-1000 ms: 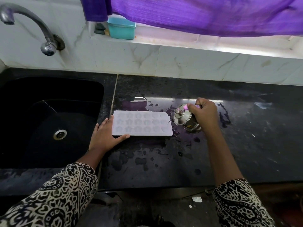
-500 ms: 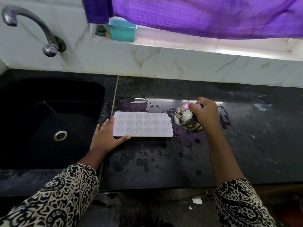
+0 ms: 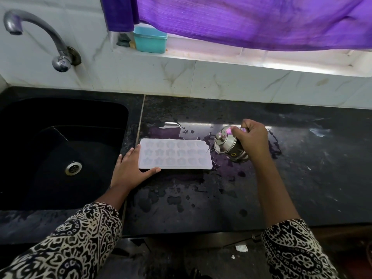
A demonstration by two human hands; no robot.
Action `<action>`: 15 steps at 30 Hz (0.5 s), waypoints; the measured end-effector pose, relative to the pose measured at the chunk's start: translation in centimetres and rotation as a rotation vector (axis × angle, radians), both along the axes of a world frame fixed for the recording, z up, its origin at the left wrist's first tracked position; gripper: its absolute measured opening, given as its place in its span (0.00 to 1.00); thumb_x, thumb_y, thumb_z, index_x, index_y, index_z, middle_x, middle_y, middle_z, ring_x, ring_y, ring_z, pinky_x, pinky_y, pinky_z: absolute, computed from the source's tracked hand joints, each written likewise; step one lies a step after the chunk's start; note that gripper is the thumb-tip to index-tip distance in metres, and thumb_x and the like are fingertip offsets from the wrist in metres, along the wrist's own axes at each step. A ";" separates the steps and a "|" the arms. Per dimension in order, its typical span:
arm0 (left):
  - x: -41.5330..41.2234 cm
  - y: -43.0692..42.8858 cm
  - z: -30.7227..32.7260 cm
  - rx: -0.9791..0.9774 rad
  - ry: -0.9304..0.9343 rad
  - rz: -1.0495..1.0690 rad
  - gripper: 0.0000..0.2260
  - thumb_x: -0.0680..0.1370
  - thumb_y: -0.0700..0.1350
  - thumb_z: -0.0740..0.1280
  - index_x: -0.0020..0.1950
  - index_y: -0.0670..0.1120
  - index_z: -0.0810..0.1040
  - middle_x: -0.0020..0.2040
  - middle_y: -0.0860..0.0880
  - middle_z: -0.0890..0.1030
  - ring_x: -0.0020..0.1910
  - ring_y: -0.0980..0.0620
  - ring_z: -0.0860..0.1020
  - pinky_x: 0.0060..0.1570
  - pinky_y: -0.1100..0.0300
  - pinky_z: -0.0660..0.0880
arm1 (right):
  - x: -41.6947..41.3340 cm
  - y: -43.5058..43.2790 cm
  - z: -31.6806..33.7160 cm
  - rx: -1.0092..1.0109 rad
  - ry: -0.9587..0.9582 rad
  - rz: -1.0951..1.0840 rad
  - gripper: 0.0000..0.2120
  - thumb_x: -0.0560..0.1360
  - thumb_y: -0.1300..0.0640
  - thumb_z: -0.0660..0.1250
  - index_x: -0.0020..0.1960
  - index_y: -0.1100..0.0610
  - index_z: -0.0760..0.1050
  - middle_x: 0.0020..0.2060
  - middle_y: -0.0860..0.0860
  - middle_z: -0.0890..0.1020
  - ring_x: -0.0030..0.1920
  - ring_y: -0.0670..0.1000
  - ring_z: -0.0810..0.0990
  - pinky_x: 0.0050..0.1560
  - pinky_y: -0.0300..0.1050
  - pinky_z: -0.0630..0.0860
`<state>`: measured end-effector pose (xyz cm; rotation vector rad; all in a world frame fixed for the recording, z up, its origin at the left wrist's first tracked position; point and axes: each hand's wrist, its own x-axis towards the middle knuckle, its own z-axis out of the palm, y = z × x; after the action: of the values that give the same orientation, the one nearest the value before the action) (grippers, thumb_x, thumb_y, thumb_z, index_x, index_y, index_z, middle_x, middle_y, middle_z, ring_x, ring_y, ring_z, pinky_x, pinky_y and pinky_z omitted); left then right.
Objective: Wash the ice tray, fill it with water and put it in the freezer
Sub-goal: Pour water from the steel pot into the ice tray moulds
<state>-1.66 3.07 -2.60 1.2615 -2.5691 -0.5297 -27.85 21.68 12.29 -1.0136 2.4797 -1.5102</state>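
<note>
White rectangular star-mould ice tray lies on a wet black counter, steadied by the straight-fingered left hand. The right hand curls round a tilted small steel jug; overpouring could flood the shallow moulds.

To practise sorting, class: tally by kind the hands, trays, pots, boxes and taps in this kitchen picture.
Hands: 2 (left hand, right hand)
White star-moulded ice tray: 1
Shiny steel lidded pot: 1
Teal plastic box: 1
Curved metal tap: 1
Total: 6
</note>
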 end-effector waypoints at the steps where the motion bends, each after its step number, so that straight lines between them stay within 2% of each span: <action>1: 0.0 0.0 0.0 -0.001 0.000 0.000 0.55 0.61 0.79 0.52 0.79 0.46 0.53 0.77 0.48 0.63 0.78 0.51 0.57 0.76 0.49 0.50 | 0.0 0.0 0.0 -0.003 0.001 0.004 0.20 0.71 0.63 0.69 0.29 0.53 0.60 0.24 0.47 0.64 0.21 0.39 0.64 0.22 0.28 0.60; 5: 0.1 0.0 0.0 -0.005 0.008 -0.001 0.55 0.61 0.80 0.53 0.79 0.46 0.54 0.77 0.47 0.64 0.78 0.50 0.58 0.76 0.48 0.50 | 0.2 0.0 0.1 -0.008 -0.002 -0.001 0.20 0.72 0.63 0.69 0.29 0.53 0.60 0.24 0.47 0.64 0.21 0.39 0.64 0.22 0.27 0.60; 9: 0.0 0.0 0.0 -0.003 0.003 -0.001 0.55 0.61 0.80 0.53 0.79 0.46 0.54 0.77 0.48 0.64 0.78 0.51 0.58 0.76 0.48 0.50 | 0.2 0.1 0.2 -0.006 -0.016 -0.009 0.20 0.72 0.63 0.68 0.30 0.53 0.60 0.25 0.47 0.65 0.23 0.41 0.64 0.25 0.33 0.63; 12: 0.0 -0.1 -0.2 -0.005 -0.006 -0.004 0.55 0.61 0.80 0.52 0.79 0.46 0.53 0.77 0.48 0.64 0.78 0.51 0.58 0.76 0.48 0.50 | 0.2 0.2 0.3 -0.011 -0.026 -0.015 0.19 0.72 0.63 0.68 0.30 0.53 0.61 0.25 0.47 0.66 0.23 0.39 0.66 0.25 0.32 0.64; 15: 0.1 -0.2 -0.2 -0.004 -0.006 -0.004 0.56 0.61 0.80 0.52 0.79 0.46 0.53 0.77 0.47 0.63 0.78 0.51 0.58 0.76 0.48 0.50 | 0.3 0.2 0.4 -0.014 -0.019 -0.020 0.19 0.72 0.63 0.68 0.30 0.53 0.61 0.25 0.47 0.66 0.25 0.42 0.65 0.25 0.33 0.64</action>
<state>-1.57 2.92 -2.82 1.2593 -2.5763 -0.5227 -27.59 21.88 12.72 -0.9747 2.4775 -1.5381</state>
